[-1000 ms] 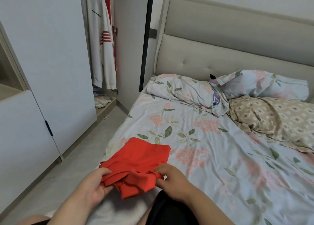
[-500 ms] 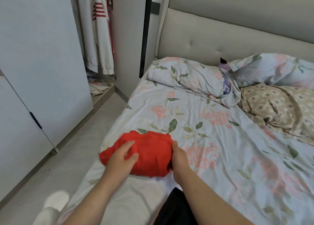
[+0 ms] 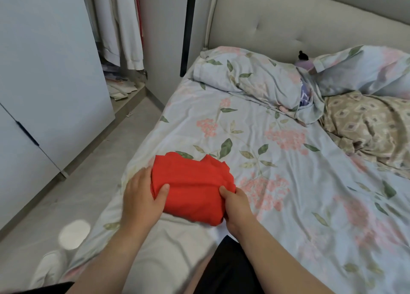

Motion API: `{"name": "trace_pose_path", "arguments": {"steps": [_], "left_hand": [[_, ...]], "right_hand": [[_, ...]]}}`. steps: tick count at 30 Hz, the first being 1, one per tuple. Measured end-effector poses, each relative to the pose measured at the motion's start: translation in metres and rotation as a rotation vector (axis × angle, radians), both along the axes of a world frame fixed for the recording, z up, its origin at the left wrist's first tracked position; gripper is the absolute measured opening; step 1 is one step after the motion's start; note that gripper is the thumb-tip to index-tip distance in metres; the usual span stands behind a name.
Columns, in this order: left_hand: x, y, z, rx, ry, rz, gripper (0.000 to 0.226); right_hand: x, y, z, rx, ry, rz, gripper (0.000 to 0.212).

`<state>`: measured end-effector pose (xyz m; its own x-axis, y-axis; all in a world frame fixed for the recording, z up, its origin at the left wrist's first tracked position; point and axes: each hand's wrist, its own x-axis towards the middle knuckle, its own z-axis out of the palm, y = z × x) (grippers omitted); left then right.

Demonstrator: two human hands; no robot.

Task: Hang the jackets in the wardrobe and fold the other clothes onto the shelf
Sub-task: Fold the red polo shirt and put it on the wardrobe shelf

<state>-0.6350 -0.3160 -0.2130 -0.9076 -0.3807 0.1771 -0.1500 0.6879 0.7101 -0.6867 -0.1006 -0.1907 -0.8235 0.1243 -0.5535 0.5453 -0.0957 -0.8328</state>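
A folded red cloth [image 3: 195, 182] lies on the flowery bed sheet [image 3: 277, 156], close to the side of the bed that is next to the floor [image 3: 88, 193]. The left hand [image 3: 142, 196] holds the left side of the red cloth, with its thumb on top and its fingers down along the edge. The right hand [image 3: 237, 205] holds the near right corner, with its thumb on top too, and its fingers seem to tuck under, though I cannot see them well. Both hands pinch the bundle from the two sides, so I think the person is about to pick it up and take it to the shelf. The folding looks nearly done. But the far edge of the cloth looks bumpy and not flat, so the folds may be loose. If the hands lift only the top layer, the bottom part can drop and the whole thing can open up. If the hands squeeze too hard from the sides, the bundle can bunch up in the middle. The cloth is soft and floppy, so the middle can sag when nothing is under it. It is near the bed's edge as well, so a slip could send it down to the floor. The wardrobe [image 3: 51, 71] stands to the left, with a white jacket [image 3: 126, 38] hanging inside. I cannot see the shelf from here.
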Motion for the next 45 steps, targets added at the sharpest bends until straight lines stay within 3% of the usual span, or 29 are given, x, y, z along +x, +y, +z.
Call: {"name": "trace_pose_path", "arguments": {"steps": [2,5,9,13,16,18,23,29,34,36,39,45], "left_hand": [[-0.002,-0.002,0.0,0.163,-0.077,-0.026,0.04],[-0.008,-0.006,0.005,0.159,-0.148,-0.086,0.028],[-0.012,-0.007,0.014,0.161,-0.324,-0.092,0.046],[-0.016,-0.007,0.017,0.466,-0.5,-0.027,0.047],[-0.013,-0.008,0.018,0.654,-0.501,-0.017,0.05],[-0.008,-0.009,0.021,0.731,-0.481,-0.012,0.054],[0.011,-0.017,0.024,0.967,-0.488,0.0,0.042],[0.04,-0.023,0.037,1.283,-0.472,0.043,0.045],[0.046,-0.036,0.044,1.364,-0.372,0.108,0.045],[0.04,-0.045,0.046,1.36,-0.318,0.123,0.049],[0.024,-0.062,0.047,1.338,-0.244,0.128,0.056],[-0.037,-0.103,0.031,1.461,-0.06,0.275,0.032]], "right_hand": [[0.0,0.0,-0.001,0.096,0.0,0.042,0.006],[0.0,-0.003,0.002,0.204,0.006,0.111,0.017],[-0.002,-0.002,0.003,0.433,0.032,0.128,0.023],[0.0,-0.008,0.004,0.463,-0.042,0.122,0.062],[0.005,-0.011,0.009,0.477,-0.094,0.13,0.094],[0.008,-0.009,0.011,0.454,-0.115,0.18,0.101],[0.021,0.001,0.021,0.026,-0.207,0.106,0.063],[0.039,-0.01,0.045,-0.033,-0.038,0.297,0.035],[0.044,-0.025,0.059,-0.072,0.118,0.403,0.046],[0.039,-0.035,0.062,-0.057,0.189,0.396,0.06],[0.023,-0.056,0.063,-0.022,0.242,0.332,0.063],[-0.048,-0.119,0.046,-0.002,0.306,0.304,0.058]]}}
